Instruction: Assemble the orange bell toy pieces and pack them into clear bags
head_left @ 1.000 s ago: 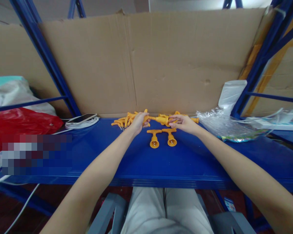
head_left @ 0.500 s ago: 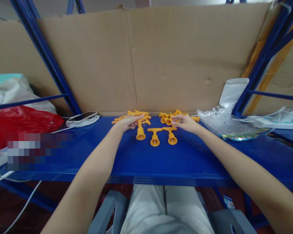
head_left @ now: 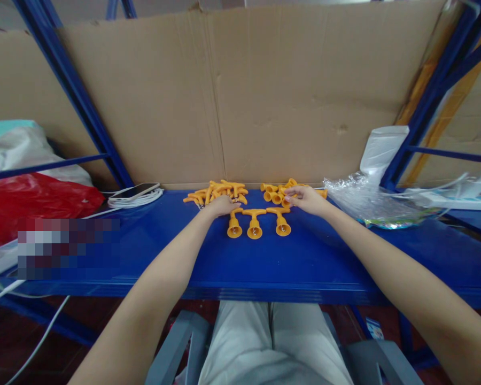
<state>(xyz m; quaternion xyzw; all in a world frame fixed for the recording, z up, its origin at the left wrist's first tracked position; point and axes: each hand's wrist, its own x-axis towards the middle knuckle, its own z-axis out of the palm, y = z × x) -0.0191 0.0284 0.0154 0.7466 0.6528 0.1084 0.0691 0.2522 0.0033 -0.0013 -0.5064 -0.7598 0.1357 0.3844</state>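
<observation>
Three orange T-handled plastic pieces with bell ends lie in a row on the blue shelf (head_left: 264, 267): left piece (head_left: 234, 229), middle piece (head_left: 254, 227), right piece (head_left: 282, 224). My left hand (head_left: 222, 206) rests palm down over the handle of the left piece, fingers curled on it. Behind that hand lies a pile of orange T-shaped parts (head_left: 214, 191). My right hand (head_left: 307, 199) reaches into a second pile of orange bell-shaped parts (head_left: 276, 193), its fingertips pinched on one of them.
A cardboard sheet (head_left: 264, 96) backs the shelf. A phone (head_left: 138, 191) on a coiled white cable (head_left: 134, 202) lies at the left, beside a red bag (head_left: 32, 206). Crumpled clear plastic (head_left: 364, 206) and a white power strip (head_left: 452, 202) sit at the right. Blue rack posts frame both sides.
My left hand set the assembled orange piece down as the third in the row and now rests on its handle. My right hand moved back into the bell-part pile.
</observation>
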